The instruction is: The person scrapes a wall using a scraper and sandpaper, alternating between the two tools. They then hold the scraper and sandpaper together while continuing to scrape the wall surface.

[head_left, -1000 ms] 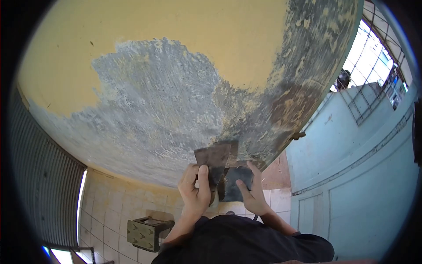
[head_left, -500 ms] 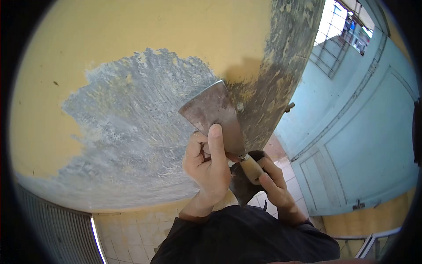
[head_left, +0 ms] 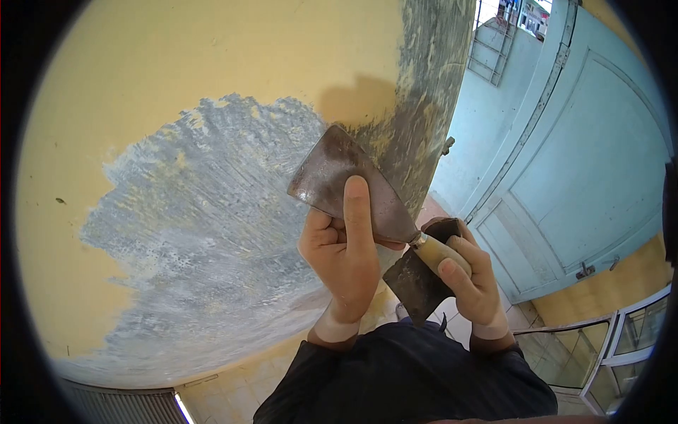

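A wide rusty scraper blade (head_left: pixel 332 173) is held up against a yellow wall (head_left: pixel 212 63) whose paint is scraped off in a large grey patch (head_left: pixel 205 233). My left hand (head_left: pixel 342 251) presses on the blade, index finger laid flat along it. My right hand (head_left: pixel 473 279) grips the scraper's wooden handle (head_left: pixel 439 253). A second dark scraper blade (head_left: pixel 418 279) hangs below the handle, also in my right hand.
A light blue door (head_left: pixel 586 177) with a latch stands to the right, a blue wall beyond it. Glass window frames (head_left: pixel 607 346) show at the lower right. Tiled floor (head_left: pixel 233 389) lies below, and corrugated metal sheeting at the bottom left.
Both hands lifted the scraper from low on the wall up to the edge of the scraped patch. My view swung right and the blade tilted slightly.
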`<state>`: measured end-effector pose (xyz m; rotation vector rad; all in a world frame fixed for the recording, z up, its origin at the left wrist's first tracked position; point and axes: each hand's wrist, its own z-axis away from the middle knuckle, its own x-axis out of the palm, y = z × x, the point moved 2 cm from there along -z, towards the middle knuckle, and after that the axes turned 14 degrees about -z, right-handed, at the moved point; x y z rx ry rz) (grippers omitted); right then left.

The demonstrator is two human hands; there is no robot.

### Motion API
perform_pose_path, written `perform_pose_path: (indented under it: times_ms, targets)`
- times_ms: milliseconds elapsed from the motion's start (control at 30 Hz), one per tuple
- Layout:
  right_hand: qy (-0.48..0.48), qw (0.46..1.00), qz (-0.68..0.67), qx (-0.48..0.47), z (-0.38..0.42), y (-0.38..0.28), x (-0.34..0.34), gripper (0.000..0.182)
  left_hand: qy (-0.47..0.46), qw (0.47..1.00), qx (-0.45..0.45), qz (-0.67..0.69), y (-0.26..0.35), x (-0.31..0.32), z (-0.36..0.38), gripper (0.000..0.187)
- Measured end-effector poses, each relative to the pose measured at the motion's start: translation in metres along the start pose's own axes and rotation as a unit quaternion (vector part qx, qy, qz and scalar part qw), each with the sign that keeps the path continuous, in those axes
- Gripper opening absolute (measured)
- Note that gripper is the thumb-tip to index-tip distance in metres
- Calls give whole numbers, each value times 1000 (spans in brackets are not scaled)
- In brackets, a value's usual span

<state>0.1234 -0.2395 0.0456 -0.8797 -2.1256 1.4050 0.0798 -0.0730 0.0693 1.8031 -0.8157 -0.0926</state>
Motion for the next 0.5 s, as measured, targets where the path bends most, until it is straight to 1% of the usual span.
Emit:
perform_pose_path:
  times_ms: [33,133,233,300,333,400,467,500]
  targets:
    - [13,999,-31,19,-2,-1,0,34,-1,1000,-1,-2,2,1,0,23]
    - [22,998,-49,23,-5,2,-5,36,-10,1000,-7,10,6,5,2,24]
    - [32,996,-83,20,-9,5,-8,38,9,1000,1,-12,2,8,2,25]
    - [34,996,-82,10,-12,2,-9,38,50,988,114,-88,-6,7,-2,24]
    - [39,996,-80,0,-14,0,-10,37,54,988,115,-92,-5,8,-1,24]
    - [31,997,-72,-9,-16,-1,-14,37,34,995,87,-36,-4,12,2,22]
    - [20,998,-60,-14,-19,-4,-18,37,59,985,138,-85,-13,10,-1,20]
    - [17,998,-62,-13,-20,-3,-19,37,62,985,139,-87,-14,11,-1,20]
